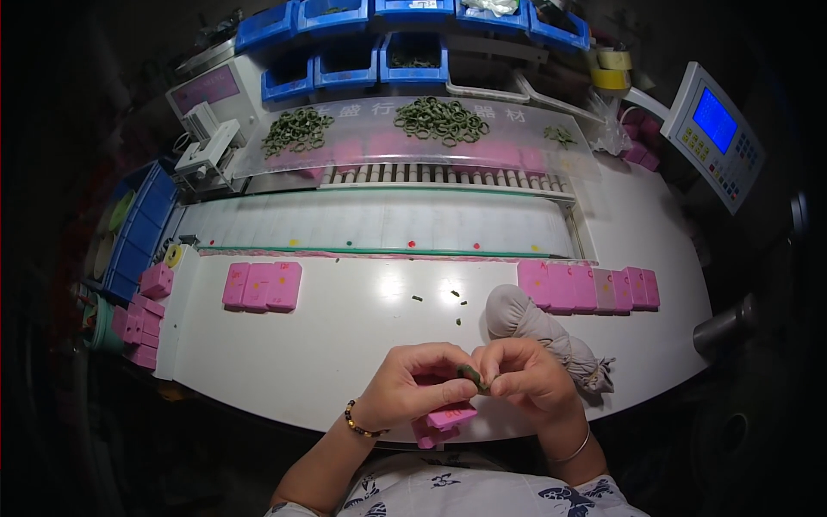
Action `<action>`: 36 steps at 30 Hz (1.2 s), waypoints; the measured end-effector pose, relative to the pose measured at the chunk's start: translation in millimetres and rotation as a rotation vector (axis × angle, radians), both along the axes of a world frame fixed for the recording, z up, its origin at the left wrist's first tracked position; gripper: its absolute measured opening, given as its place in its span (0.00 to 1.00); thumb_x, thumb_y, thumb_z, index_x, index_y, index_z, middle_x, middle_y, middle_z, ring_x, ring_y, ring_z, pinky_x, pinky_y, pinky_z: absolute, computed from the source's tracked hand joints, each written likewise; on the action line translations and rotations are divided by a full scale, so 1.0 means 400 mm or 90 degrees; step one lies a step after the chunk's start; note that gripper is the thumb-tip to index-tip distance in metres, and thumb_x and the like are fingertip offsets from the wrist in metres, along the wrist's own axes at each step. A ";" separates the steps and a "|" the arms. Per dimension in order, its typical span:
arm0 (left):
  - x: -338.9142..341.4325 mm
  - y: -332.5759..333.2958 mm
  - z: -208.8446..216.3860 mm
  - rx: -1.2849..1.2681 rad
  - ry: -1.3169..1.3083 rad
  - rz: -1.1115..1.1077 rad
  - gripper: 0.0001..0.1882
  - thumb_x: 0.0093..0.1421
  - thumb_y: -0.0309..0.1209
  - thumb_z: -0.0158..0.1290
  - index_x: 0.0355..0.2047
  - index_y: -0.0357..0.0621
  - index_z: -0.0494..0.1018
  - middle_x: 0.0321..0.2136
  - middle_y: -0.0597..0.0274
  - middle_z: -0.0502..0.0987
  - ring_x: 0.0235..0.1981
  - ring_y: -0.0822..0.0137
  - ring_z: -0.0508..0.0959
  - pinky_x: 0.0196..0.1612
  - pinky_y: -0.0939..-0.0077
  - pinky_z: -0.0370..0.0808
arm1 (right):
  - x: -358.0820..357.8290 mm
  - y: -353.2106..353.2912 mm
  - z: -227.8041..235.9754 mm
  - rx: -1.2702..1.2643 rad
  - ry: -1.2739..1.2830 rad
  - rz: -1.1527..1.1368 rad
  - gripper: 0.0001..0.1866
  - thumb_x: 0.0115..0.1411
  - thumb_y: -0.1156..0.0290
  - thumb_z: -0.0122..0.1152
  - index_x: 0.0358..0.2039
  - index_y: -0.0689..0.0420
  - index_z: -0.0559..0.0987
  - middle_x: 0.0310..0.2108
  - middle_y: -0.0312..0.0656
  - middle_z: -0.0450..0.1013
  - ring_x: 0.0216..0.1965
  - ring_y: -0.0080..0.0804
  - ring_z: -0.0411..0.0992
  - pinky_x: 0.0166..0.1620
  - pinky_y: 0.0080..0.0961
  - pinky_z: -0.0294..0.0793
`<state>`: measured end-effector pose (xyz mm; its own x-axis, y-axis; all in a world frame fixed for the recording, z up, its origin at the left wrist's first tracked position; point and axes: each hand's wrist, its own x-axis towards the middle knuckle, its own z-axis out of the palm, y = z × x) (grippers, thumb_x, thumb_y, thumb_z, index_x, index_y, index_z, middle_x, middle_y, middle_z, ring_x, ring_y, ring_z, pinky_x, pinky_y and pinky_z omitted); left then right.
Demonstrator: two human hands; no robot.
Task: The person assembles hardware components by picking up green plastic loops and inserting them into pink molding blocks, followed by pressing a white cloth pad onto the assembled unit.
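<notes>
Close to the front edge of the table, my two hands meet over a small dark green ring, only partly visible between the fingertips. My left hand is closed, pinching the ring with thumb and forefinger. From the other side my right hand pinches at the ring's end, its fingertips touching it. A pink mold block with red marking shows under my left hand; whether the curled fingers hold it is hidden. A grey cloth bundle, tied at one end, lies just beyond my right hand.
Pink blocks stand in rows at left and right. Tiny green scraps dot the table. Behind a white conveyor belt, a clear shelf carries piles of green rings. A control panel rises at right.
</notes>
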<state>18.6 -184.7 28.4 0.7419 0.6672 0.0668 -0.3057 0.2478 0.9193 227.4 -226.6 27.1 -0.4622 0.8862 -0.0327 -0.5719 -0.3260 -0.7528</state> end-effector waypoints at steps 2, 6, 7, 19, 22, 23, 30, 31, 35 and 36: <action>-0.002 0.002 0.004 0.029 0.013 0.041 0.07 0.58 0.21 0.57 0.38 0.35 0.75 0.33 0.64 0.78 0.35 0.78 0.77 0.40 0.83 0.75 | -0.011 -0.001 0.014 -0.026 0.024 0.030 0.08 0.52 0.83 0.64 0.32 0.60 0.76 0.32 0.36 0.72 0.36 0.21 0.70 0.42 0.15 0.68; 0.015 0.000 0.000 0.052 0.056 0.192 0.07 0.55 0.16 0.55 0.35 0.33 0.76 0.31 0.61 0.77 0.32 0.75 0.77 0.36 0.82 0.75 | -0.040 -0.002 0.038 0.099 -0.274 -0.266 0.14 0.52 0.80 0.66 0.40 0.60 0.75 0.36 0.36 0.73 0.37 0.20 0.68 0.40 0.15 0.67; 0.014 0.000 0.001 0.150 0.086 0.245 0.08 0.54 0.15 0.55 0.35 0.33 0.76 0.31 0.60 0.77 0.32 0.74 0.77 0.36 0.82 0.75 | -0.042 0.001 0.038 0.171 -0.392 -0.339 0.17 0.52 0.78 0.66 0.43 0.60 0.75 0.38 0.36 0.73 0.37 0.20 0.68 0.40 0.16 0.67; 0.014 0.008 -0.002 0.458 0.119 0.356 0.12 0.49 0.13 0.57 0.36 0.35 0.77 0.30 0.58 0.77 0.28 0.72 0.78 0.30 0.82 0.74 | -0.064 -0.001 0.023 0.145 -0.323 -0.286 0.07 0.58 0.78 0.61 0.39 0.60 0.76 0.35 0.35 0.75 0.37 0.18 0.72 0.40 0.15 0.70; 0.018 0.002 -0.002 0.425 0.094 0.344 0.15 0.51 0.13 0.57 0.40 0.35 0.75 0.30 0.58 0.77 0.29 0.73 0.78 0.30 0.83 0.75 | -0.060 -0.003 0.017 0.135 -0.282 -0.284 0.06 0.59 0.78 0.60 0.38 0.60 0.76 0.36 0.36 0.74 0.37 0.18 0.72 0.41 0.15 0.70; 0.020 -0.001 -0.002 0.383 0.073 0.339 0.18 0.52 0.14 0.57 0.44 0.34 0.74 0.31 0.58 0.77 0.29 0.73 0.78 0.30 0.84 0.75 | -0.059 -0.003 0.015 0.140 -0.277 -0.290 0.06 0.59 0.79 0.61 0.38 0.60 0.76 0.36 0.36 0.74 0.37 0.18 0.72 0.41 0.15 0.71; 0.013 0.008 -0.025 0.577 0.162 0.418 0.35 0.48 0.20 0.65 0.56 0.38 0.61 0.35 0.56 0.75 0.26 0.73 0.78 0.29 0.83 0.77 | -0.056 -0.002 0.016 0.164 -0.319 -0.394 0.08 0.57 0.81 0.62 0.37 0.61 0.76 0.36 0.36 0.74 0.37 0.18 0.72 0.41 0.15 0.70; 0.014 0.007 -0.028 0.600 0.151 0.457 0.36 0.46 0.26 0.68 0.54 0.38 0.63 0.33 0.55 0.76 0.26 0.71 0.79 0.27 0.81 0.77 | -0.057 -0.002 0.016 0.177 -0.332 -0.402 0.08 0.56 0.81 0.62 0.37 0.61 0.76 0.36 0.36 0.74 0.36 0.18 0.71 0.40 0.15 0.70; 0.014 0.026 -0.048 0.695 0.112 0.517 0.41 0.41 0.35 0.73 0.53 0.38 0.63 0.32 0.54 0.76 0.27 0.69 0.79 0.26 0.80 0.77 | -0.058 0.005 0.009 0.197 -0.366 -0.428 0.08 0.56 0.82 0.62 0.36 0.60 0.76 0.36 0.36 0.74 0.35 0.17 0.71 0.38 0.15 0.69; 0.012 0.022 -0.044 0.698 0.112 0.516 0.41 0.41 0.35 0.73 0.53 0.38 0.63 0.32 0.54 0.76 0.27 0.69 0.79 0.26 0.80 0.77 | -0.057 0.003 0.011 0.199 -0.364 -0.429 0.08 0.56 0.82 0.62 0.36 0.60 0.76 0.36 0.36 0.74 0.35 0.17 0.71 0.38 0.15 0.69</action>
